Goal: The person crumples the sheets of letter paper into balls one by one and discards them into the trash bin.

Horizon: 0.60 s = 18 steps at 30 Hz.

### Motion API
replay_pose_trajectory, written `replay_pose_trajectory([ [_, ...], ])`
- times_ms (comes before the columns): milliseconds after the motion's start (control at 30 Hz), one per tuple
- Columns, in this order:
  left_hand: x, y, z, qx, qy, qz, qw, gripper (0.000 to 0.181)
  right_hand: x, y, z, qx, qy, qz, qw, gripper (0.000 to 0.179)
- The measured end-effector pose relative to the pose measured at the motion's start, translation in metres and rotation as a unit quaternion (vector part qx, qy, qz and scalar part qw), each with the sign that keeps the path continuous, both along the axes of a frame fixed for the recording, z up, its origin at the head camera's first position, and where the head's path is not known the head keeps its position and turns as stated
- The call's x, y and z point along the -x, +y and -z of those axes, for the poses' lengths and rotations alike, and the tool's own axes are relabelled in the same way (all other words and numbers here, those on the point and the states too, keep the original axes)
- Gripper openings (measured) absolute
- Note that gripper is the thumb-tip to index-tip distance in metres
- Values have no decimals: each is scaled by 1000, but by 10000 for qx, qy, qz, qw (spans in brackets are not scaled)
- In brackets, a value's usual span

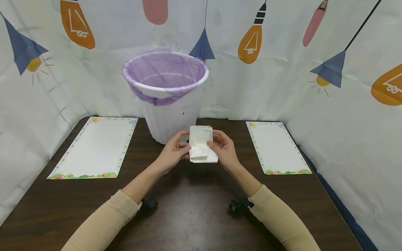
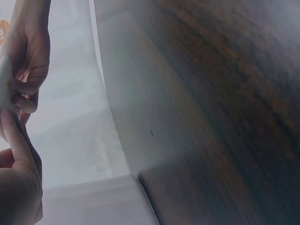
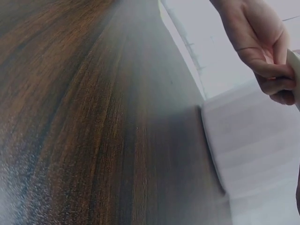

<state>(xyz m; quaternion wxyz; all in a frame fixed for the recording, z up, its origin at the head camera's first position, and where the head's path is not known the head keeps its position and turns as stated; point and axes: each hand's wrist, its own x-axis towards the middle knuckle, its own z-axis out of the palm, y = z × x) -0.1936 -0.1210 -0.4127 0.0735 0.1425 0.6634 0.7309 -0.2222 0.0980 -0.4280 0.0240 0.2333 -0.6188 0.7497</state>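
Note:
In the head view a white, flat, folded packet (image 1: 199, 151) is held up in front of the bin, over the table. It looks like folded paper or thin film, with a narrower flap lying over a wider layer and faint printing near its top. My left hand (image 1: 171, 153) pinches its left edge, thumb in front and fingers behind. On the other side, my right hand (image 1: 224, 150) grips the right edge, its thumb pressing on the front face. Only a sliver of the packet (image 2: 5, 86) shows in the left wrist view, between both hands.
Behind the hands stands a white bin (image 1: 171, 118) lined with a purple bag (image 1: 163, 71). Decorated paper sheets lie on the dark wooden table (image 1: 194, 216), one at left (image 1: 97, 148) and one at right (image 1: 276, 148). A printed white curtain (image 1: 276, 87) surrounds the table.

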Motion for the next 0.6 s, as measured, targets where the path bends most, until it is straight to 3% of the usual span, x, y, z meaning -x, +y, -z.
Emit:
replay_pose_trajectory([
  [100, 0, 1, 0, -83, -80, -59, 9999, 45, 0, -1, 1, 224, 6, -11, 9997, 31],
  [233, -1, 2, -2, -90, -98, -314, 9994, 33, 1, -1, 2, 405, 50, -176, 9990, 47],
  [367, -2, 3, -5, -265, -49, -530, 9982, 22, 3, 0, 2, 407, 295, -219, 9985, 51],
  [467, -3, 4, -7, -455, -124, -566, 9973, 18, 4, 1, 3, 408, 346, -139, 9985, 40],
  [600, -4, 6, -9, -546, -356, -508, 9966, 23, 5, 1, 3, 341, 308, 76, 9989, 13],
])
